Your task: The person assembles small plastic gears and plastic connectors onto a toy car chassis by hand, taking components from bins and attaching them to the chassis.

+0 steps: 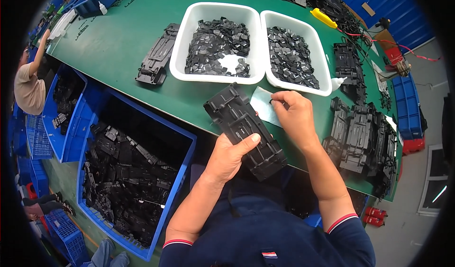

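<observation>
My left hand (226, 159) is closed around a long black plastic chassis (242, 124), thumb on top. The chassis is tilted and held above the table's near edge. To its right, my right hand (297, 117) is in a pinch, with a small black part (271, 102) at its fingertips, too small to make out in detail. Under those fingertips lies a pale blue sheet (261, 106), partly covered by hand and chassis. Just beyond stand two white tubs, the left one (177, 60) and the right one (303, 89), both filled with small black pieces.
Another chassis (159, 53) lies left of the tubs on the green table (118, 39). Several more chassis (358, 134) stand at the right. A white bottle (337, 83) and a yellow-handled tool (323, 18) lie nearby. Below left, a blue crate (177, 186) holds black parts.
</observation>
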The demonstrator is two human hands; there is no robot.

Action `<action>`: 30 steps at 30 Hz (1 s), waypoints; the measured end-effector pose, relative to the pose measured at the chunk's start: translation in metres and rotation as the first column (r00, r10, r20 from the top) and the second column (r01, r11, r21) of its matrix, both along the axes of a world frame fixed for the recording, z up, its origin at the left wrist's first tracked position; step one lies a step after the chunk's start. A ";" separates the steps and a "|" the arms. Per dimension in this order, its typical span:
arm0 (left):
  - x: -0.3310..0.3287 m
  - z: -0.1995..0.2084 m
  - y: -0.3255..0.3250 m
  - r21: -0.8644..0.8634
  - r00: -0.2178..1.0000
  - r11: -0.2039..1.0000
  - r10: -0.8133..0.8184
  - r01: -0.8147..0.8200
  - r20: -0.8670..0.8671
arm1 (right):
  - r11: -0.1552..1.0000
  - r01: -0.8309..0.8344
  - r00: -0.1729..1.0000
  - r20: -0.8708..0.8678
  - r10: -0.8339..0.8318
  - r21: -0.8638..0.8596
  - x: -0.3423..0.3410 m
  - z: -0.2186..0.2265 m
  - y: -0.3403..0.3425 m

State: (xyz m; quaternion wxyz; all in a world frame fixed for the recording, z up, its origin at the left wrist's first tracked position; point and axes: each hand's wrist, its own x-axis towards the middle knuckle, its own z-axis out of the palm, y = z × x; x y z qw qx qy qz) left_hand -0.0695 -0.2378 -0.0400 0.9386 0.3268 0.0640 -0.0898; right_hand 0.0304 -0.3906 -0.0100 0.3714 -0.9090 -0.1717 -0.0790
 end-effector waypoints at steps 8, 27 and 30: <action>-0.004 -0.001 -0.002 -0.029 0.997 0.997 0.070 -0.071 -0.036 | 0.959 -0.269 0.876 0.436 0.206 0.088 -0.038 0.029 -0.022; -0.011 0.047 -0.008 -0.019 0.982 0.982 0.187 -0.187 0.012 | 0.848 -0.527 0.765 0.467 0.443 0.059 -0.111 0.002 -0.048; -0.011 0.046 -0.008 0.000 0.981 0.982 0.189 -0.189 0.028 | 0.843 -0.535 0.768 0.450 0.456 0.057 -0.112 0.001 -0.045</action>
